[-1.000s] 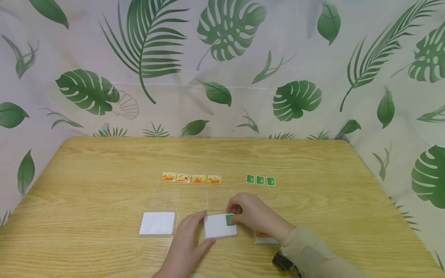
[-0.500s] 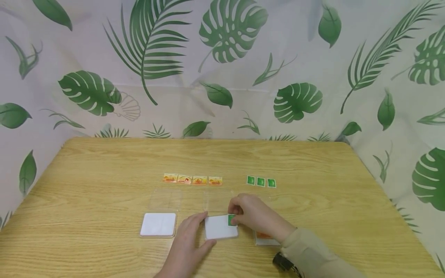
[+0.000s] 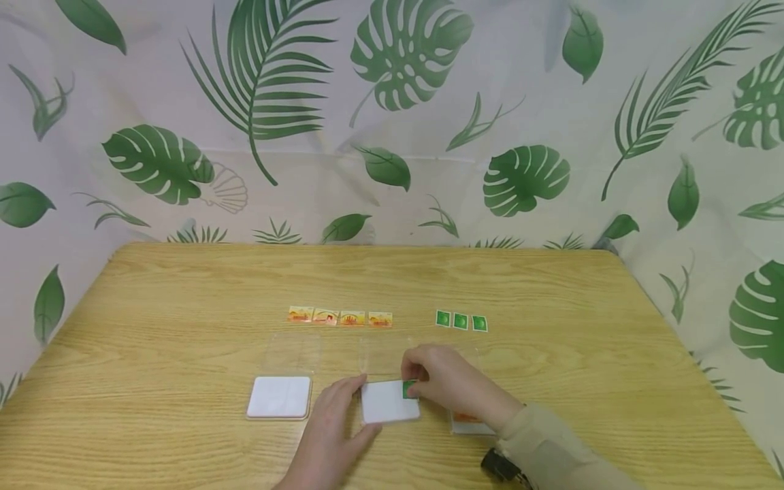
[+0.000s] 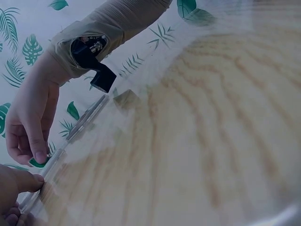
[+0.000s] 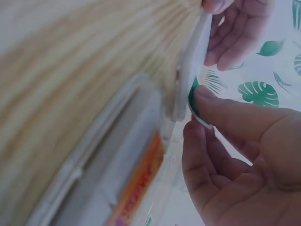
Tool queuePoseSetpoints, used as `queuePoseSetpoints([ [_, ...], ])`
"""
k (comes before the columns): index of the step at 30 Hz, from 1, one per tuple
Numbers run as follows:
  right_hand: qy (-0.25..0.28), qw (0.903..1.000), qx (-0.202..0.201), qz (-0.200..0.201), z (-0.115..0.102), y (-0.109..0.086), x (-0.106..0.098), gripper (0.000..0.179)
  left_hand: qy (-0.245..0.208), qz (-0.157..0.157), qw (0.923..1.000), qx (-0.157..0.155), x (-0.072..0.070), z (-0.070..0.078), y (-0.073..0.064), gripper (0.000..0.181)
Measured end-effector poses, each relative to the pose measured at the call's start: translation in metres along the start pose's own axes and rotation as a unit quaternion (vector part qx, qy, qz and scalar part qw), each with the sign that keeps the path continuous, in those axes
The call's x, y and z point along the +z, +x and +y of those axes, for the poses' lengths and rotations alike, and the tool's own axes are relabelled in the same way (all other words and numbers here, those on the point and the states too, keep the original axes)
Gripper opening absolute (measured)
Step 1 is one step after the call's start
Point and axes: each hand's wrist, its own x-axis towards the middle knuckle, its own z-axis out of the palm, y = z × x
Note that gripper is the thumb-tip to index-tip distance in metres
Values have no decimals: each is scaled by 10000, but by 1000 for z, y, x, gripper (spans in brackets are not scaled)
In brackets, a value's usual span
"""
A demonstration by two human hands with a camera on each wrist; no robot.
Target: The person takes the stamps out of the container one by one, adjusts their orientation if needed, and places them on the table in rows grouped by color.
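Right hand [image 3: 442, 376] pinches green stamp [image 3: 407, 390] thumb-to-finger at right end of white card [image 3: 383, 403]. Left hand [image 3: 333, 423], thumb and forefinger spread, grips card's left end.

The head view is evenly and softly lit, bright enough for the grain of the bench [image 3: 184, 327] to show. Behind the bench, the leaf-print cloth [image 3: 429, 129] has a faint lilac tint and soft shading along its creases. The clear lid [image 3: 292, 352] on the bench nearly melts into the wood. The left wrist view is dimmer and bluish — grain smeared, a white streak of glare over the part of the bench closest to the camera. The right wrist view is also dim — the nearest case [image 5: 108, 141] on the bench badly blurred, the right hand [image 5: 249, 155] crisper.
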Motion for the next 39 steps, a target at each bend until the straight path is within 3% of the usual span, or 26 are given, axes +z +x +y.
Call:
queuePoseSetpoints([
  [8,754,9971,-13,-131,3,-3,-7,13,43,35,10000,-11,0,1,1,64],
  [16,1117,9935,156,-142,13,-5,-18,5,40,52,10000,-24,0,1,0,63],
  [22,1130,9933,212,138,31,-8,-32,10,72,89,9999,9,-1,2,0,63],
  [33,667,9902,856,881,68,-19,-66,12,75,79,9999,-24,0,2,-1,64],
  [39,500,9870,1104,1054,89,-24,-81,13,121,134,9998,29,0,1,-2,64],
])
